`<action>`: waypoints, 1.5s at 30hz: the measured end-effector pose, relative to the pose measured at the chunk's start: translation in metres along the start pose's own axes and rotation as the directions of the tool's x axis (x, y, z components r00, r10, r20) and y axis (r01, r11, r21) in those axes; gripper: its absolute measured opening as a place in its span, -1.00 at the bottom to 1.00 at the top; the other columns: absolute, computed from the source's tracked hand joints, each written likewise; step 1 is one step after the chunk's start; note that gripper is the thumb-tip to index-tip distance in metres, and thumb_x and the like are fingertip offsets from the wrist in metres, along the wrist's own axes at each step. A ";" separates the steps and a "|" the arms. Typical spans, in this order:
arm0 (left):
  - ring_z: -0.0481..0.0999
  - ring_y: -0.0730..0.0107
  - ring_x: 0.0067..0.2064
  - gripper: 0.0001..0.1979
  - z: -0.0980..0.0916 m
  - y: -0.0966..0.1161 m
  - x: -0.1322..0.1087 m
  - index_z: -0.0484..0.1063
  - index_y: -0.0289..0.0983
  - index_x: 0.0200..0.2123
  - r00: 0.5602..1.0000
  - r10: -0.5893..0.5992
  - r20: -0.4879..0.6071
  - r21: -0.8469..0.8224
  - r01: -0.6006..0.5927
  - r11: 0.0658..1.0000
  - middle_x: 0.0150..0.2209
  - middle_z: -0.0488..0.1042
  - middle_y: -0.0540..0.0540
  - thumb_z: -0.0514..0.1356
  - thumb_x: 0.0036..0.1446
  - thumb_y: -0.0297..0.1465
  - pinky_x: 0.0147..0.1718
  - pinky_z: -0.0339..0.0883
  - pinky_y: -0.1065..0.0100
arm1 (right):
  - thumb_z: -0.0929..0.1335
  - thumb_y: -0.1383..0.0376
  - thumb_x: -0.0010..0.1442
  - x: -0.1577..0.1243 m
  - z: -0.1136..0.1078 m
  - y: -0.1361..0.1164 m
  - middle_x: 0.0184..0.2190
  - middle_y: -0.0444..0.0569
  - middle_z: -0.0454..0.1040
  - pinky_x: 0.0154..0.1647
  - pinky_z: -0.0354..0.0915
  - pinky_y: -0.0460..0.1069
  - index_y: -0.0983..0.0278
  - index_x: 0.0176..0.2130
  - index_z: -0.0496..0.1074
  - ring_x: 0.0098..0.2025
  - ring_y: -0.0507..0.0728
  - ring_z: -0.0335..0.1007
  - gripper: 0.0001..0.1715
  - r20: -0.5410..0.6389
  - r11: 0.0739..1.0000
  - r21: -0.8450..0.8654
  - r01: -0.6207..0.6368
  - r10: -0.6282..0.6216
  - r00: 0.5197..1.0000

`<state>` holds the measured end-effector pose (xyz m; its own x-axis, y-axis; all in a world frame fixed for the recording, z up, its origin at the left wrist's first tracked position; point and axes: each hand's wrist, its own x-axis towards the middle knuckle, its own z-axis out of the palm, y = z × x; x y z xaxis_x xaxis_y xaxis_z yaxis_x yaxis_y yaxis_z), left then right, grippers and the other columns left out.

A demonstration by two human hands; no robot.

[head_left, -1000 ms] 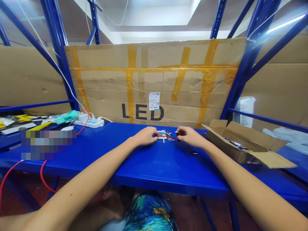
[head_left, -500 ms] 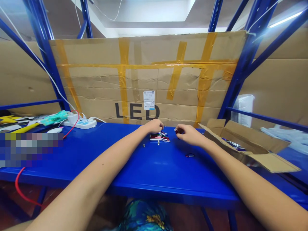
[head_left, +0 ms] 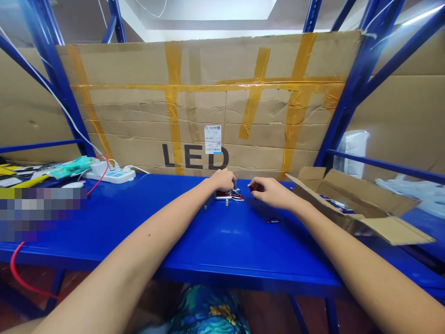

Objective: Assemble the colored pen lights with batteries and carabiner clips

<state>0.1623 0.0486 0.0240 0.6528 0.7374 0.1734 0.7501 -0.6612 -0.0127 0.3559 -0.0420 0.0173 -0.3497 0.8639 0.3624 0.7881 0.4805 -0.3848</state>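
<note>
My left hand [head_left: 223,180] is over the far side of a small pile of slim metallic red and silver pieces [head_left: 224,196], some with carabiner-like loops at the right end. Its fingers are curled down and closed, and what they hold is hidden. To the right, my right hand [head_left: 266,190] pinches a small red piece [head_left: 251,188], raised slightly over the blue table. Nearer to me lies a loose red and silver carabiner-like clip [head_left: 273,221]. Tiny silver parts [head_left: 227,202] sit just before the pile, with another silver bit [head_left: 205,207] to their left.
An open cardboard box [head_left: 347,222] with similar metallic pieces stands at the right. A white power strip [head_left: 116,175] and tangled tools and cables occupy the left. A large cardboard sheet [head_left: 139,116] closes off the back, between blue rack posts.
The camera view has shifted slightly. My right hand has moved a little left, still pinching the red piece, while my left hand stays at the pile.
</note>
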 end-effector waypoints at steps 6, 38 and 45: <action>0.45 0.19 -0.01 -0.65 0.004 0.000 0.003 0.61 -0.14 -0.22 0.999 -0.023 0.030 -0.025 0.023 0.999 -0.12 0.59 -0.10 0.11 -0.04 -0.49 0.04 0.25 0.26 | 0.29 0.34 0.06 -0.001 0.001 0.001 -0.39 -0.06 0.51 -0.38 0.17 -0.06 0.28 -0.28 0.42 -0.38 0.08 0.35 -0.82 0.013 1.000 0.015 0.010 -0.010 1.000; 0.24 0.44 -0.56 -0.83 -0.028 0.028 -0.072 0.46 -0.32 -0.57 0.986 0.065 0.156 -0.072 -0.054 0.996 -0.60 0.37 -0.06 0.10 -0.04 -0.56 -0.53 0.06 0.37 | 0.30 0.37 0.09 -0.014 0.005 -0.021 -0.35 -0.06 0.52 -0.30 0.23 -0.04 0.27 -0.28 0.41 -0.33 0.09 0.39 -0.86 -0.047 0.999 0.031 0.034 -0.032 0.998; 0.43 0.38 -0.42 -0.87 -0.028 0.024 -0.084 0.54 -0.30 -0.42 0.971 0.062 0.230 -0.192 -0.018 0.981 -0.43 0.54 -0.10 0.17 -0.02 -0.54 -0.45 0.19 0.40 | 0.30 0.36 0.09 -0.016 0.005 -0.021 -0.34 -0.06 0.52 -0.29 0.25 -0.05 0.27 -0.28 0.41 -0.31 0.09 0.40 -0.86 -0.056 0.999 0.045 0.030 -0.027 0.998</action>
<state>0.1227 -0.0331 0.0363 0.7051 0.7066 -0.0588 0.7043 -0.6883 0.1739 0.3426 -0.0649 0.0151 -0.3420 0.8406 0.4201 0.7538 0.5123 -0.4114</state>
